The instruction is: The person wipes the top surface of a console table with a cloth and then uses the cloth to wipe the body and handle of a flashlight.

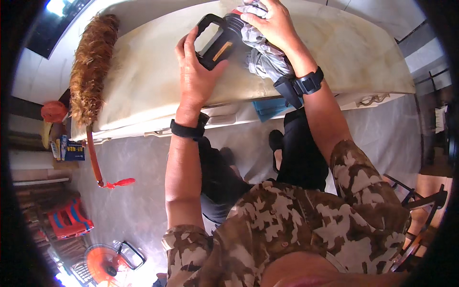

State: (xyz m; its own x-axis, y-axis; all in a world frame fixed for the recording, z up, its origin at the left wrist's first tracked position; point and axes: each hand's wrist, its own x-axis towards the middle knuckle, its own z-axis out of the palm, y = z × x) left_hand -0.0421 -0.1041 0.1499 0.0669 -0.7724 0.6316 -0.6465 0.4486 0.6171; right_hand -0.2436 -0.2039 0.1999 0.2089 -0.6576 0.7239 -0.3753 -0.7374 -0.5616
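Observation:
My left hand (197, 68) is curled around the rear end of a black portable lamp (229, 41), apparently a torch, with a loop handle and an orange strip on its side. Its ribbed head, edged in red, points up and to the right. A crumpled grey cloth (263, 59) is in my right hand (276, 27), pressed against that red-edged end. Part of the lamp's head is hidden behind cloth and fingers. Both hands are over the far half of a cream marble-patterned tabletop (150, 71). The cloth's loose end hangs down towards my right wrist.
A brown feather duster (94, 71) lies along the table's left end, its handle jutting past the edge. Blue material (270, 108) shows below the front edge. On the floor side are boxes (73, 149), a red-and-blue stool-like item (71, 219) and an orange fan (107, 265).

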